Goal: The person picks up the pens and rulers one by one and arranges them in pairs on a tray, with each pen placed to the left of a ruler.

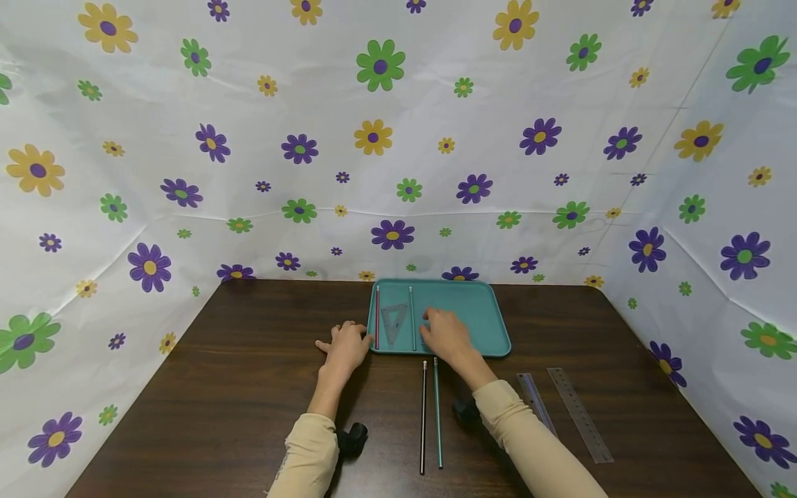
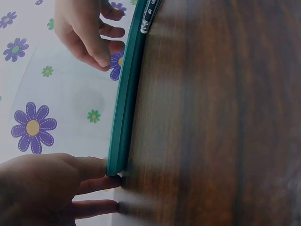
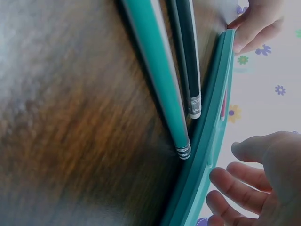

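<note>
My left hand [image 1: 347, 346] is at the near left corner of a teal tray [image 1: 488, 318], its extended fingers touching the corner in the left wrist view. Over the middle of the tray hovers my right hand [image 1: 447, 333], fingers loosely bent with nothing between them in the right wrist view. Inside the tray lie a red pencil [image 1: 377, 318] along the left side, a clear set square [image 1: 386, 325] and a teal pencil [image 1: 412, 318]. A black pencil [image 1: 423, 418] and a green pencil [image 1: 438, 415] lie side by side on the table, eraser ends near the tray's front edge.
Right of the right forearm, a narrow ruler [image 1: 537, 401] and a wider clear ruler [image 1: 580, 415] lie slanted on the dark wooden table [image 1: 249, 394]. A white flowered sheet [image 1: 436, 173] rises directly behind the tray and along both sides.
</note>
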{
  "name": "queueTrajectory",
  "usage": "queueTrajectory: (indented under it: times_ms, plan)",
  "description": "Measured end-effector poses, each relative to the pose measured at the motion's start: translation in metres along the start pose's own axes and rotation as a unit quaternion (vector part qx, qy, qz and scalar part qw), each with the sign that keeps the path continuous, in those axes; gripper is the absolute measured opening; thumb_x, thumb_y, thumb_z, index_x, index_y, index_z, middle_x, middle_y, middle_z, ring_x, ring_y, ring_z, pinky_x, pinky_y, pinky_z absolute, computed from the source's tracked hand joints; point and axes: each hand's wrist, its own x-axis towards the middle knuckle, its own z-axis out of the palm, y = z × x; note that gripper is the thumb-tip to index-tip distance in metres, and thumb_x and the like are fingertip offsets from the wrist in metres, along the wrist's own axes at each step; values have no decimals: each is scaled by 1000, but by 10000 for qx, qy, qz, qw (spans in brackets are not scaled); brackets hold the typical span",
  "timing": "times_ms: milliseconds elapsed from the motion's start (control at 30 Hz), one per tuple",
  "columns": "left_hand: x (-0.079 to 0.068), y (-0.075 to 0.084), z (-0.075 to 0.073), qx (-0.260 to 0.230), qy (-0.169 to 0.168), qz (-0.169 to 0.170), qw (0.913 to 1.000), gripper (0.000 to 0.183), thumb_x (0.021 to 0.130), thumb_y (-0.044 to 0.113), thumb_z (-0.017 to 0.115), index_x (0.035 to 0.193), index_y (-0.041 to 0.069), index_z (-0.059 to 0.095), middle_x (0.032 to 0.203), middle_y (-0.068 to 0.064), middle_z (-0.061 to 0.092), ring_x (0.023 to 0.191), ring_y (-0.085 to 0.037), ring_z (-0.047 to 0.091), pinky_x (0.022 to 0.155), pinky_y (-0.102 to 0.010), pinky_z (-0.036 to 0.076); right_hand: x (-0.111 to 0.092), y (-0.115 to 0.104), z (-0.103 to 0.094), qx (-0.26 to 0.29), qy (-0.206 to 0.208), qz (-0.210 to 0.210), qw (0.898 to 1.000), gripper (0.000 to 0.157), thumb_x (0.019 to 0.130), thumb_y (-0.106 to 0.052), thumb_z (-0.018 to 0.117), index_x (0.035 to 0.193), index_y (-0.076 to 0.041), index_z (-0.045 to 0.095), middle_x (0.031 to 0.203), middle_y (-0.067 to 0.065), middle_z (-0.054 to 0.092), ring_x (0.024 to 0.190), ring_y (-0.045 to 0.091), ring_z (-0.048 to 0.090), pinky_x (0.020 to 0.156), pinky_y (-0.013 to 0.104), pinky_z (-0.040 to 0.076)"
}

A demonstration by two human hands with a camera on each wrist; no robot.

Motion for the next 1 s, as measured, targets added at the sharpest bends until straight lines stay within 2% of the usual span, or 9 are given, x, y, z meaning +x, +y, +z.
queueTrajectory:
  times_ms: [100,200,300,400,567,700,867,933,1000]
  plan:
    - [0,0,0,10,7,7,10000,37,101,27,58,130,6,65,147,-22,48,140,-52,30,103,-86,6,-2,-1,-1,70,-40,-7,10000,23,96,-18,63,113,-3,68,96,12,73,59,17,60,49,32,49]
    - [0,-1,1,23,15,24,10000,37,101,27,59,130,7,65,147,-21,48,140,-52,31,103,-86,6,-6,-3,-1,144,-169,2,9998,25,97,-18,61,116,-3,67,81,7,69,51,14,53,44,29,43]
    - [-1,-1,0,12,10,28,10000,37,101,27,59,130,6,65,147,-21,48,140,-52,30,103,-86,6,-12,-5,-2,224,-314,-41,9992,27,99,-19,59,120,-3,65,63,1,60,44,12,48,40,26,36]
    - [-2,-1,0,-17,10,26,10000,37,101,27,59,131,6,65,146,-21,48,141,-52,30,103,-86,6,-17,-7,-2,248,-383,-154,9988,28,99,-19,59,121,-2,64,54,-2,53,41,10,43,38,25,32]
    - [-2,-1,0,-10,10,12,10000,37,101,27,59,131,6,65,146,-22,49,141,-52,30,103,-86,6,-26,-12,-2,226,-501,-233,9982,29,98,-19,60,122,-3,64,52,-5,50,40,9,41,37,23,29]
    - [-1,-2,0,5,-3,1,10000,37,101,27,58,131,6,65,146,-22,48,141,-52,30,103,-86,6,-31,-15,-2,309,-681,-233,9969,30,97,-20,62,123,-3,63,53,-1,54,41,10,41,39,24,30]
    - [-1,-2,0,15,-8,8,10000,37,101,27,58,131,6,64,148,-22,47,141,-52,30,103,-86,7,-39,-18,-5,550,-975,-267,9934,30,96,-19,64,121,-3,63,72,5,68,46,11,47,44,25,36]
    - [0,-2,0,11,-13,24,10000,38,101,27,58,132,6,64,148,-22,47,141,-52,29,103,-86,6,-43,-19,-7,540,-1081,-296,9922,29,96,-19,65,120,-3,64,73,5,68,47,11,47,45,26,37]
    - [0,-2,-1,-11,-8,35,10000,38,101,27,58,132,6,64,147,-22,47,141,-52,29,103,-86,6,-46,-19,-7,480,-1175,-340,9913,28,96,-20,65,119,-4,65,67,2,64,47,11,46,45,25,36]
